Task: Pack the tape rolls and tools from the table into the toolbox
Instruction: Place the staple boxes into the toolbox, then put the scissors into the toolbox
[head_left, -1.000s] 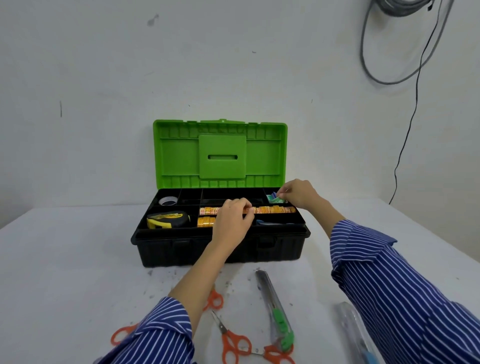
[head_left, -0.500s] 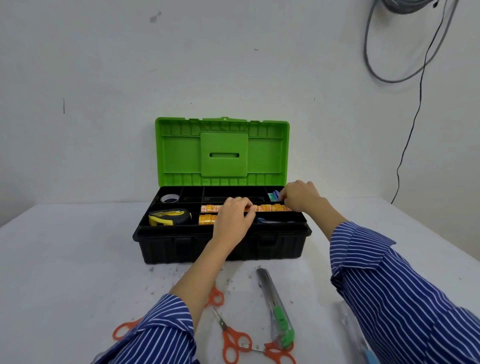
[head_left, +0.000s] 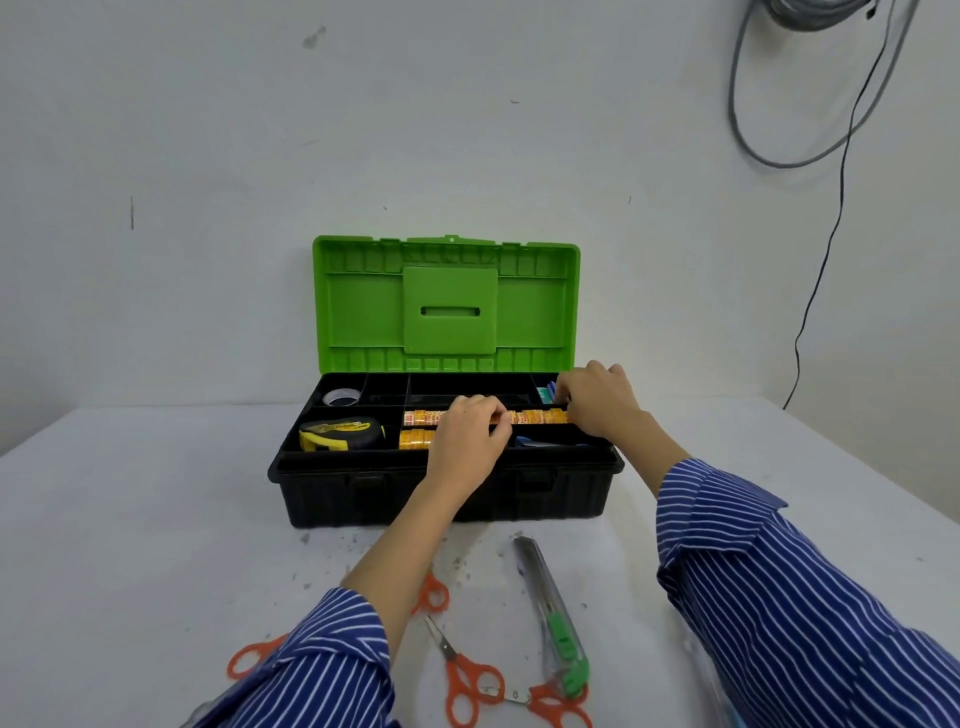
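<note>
Both my hands sit curled in the toolbox (head_left: 441, 493) tray, left hand (head_left: 467, 441) pinching the tape rolls (head_left: 535, 416) row, right hand (head_left: 597, 402)'s grip unclear; rolls light, rigid, best grabbed by the rims.

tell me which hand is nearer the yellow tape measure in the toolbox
Left. The left hand rests on the orange tape rolls, just right of the yellow tape measure. The right hand is at the tray's far right end, well away from it.

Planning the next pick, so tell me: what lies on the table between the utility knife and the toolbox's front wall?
Nothing but bare table, dark-specked, separates the utility knife from the toolbox in the head view.
</note>
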